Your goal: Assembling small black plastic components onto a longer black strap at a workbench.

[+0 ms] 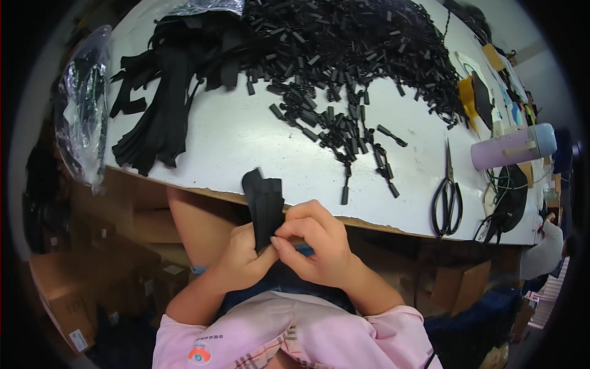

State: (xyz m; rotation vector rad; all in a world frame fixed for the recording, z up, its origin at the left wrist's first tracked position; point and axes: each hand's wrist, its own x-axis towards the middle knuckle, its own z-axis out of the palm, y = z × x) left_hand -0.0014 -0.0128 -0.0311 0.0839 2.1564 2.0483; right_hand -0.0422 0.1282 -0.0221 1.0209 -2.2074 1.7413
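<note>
Just off the near edge of the table, my left hand [243, 255] is closed round a small bundle of flat black fabric strips [265, 206]. The strips stand up out of the fist, their free ends fanned toward the table. My right hand [316, 243] is beside it, thumb and forefinger pinched together at the right edge of the bundle. What lies between those fingertips is too small to make out. Farther off, a larger pile of long black strips [166, 80] lies at the left of the white table [227, 135].
A large heap of small black cord pulls [369, 43] covers the far table, some straying nearer. Black-handled scissors [447, 206] and a lilac bottle [507, 149] lie at the right. Clear plastic wrap [83, 117] hangs at the left edge. Cardboard boxes [74, 277] stand below.
</note>
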